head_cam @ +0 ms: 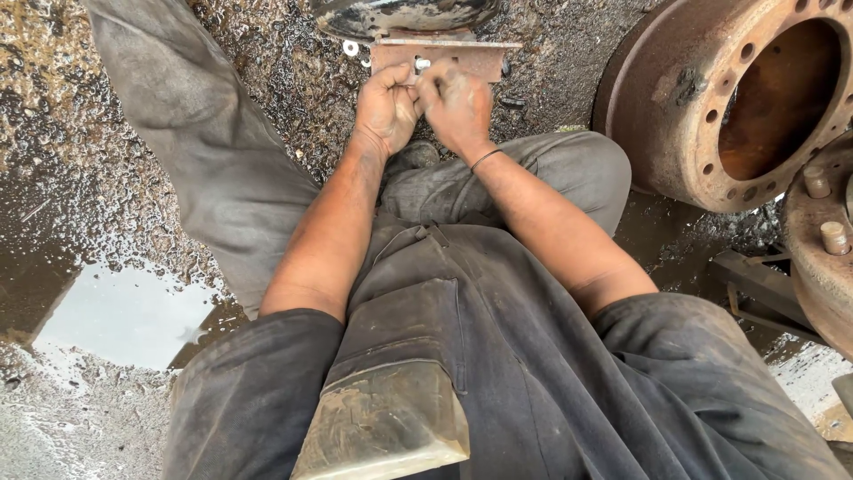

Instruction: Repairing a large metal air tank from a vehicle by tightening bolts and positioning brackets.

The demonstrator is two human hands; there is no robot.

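Between fingertips: whatever the left hand [385, 108] and right hand [457, 105] pinch is hidden.
Top edge: dark rounded metal part [400, 13] cut off.

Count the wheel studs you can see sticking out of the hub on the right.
2. One wheel stud stands near the hub's upper edge, and a second wheel stud sits just below it. More may be hidden past the right frame edge.

We are at an outdoor vehicle repair yard, working on wet, oily gravel ground [267, 62]. To the right of our right hand [458, 102] stands a large rusty brake drum [693, 116]; a puddle [124, 316] lies below and left of our left hand [384, 107], and a rusty metal bracket [462, 58] sits just above both.
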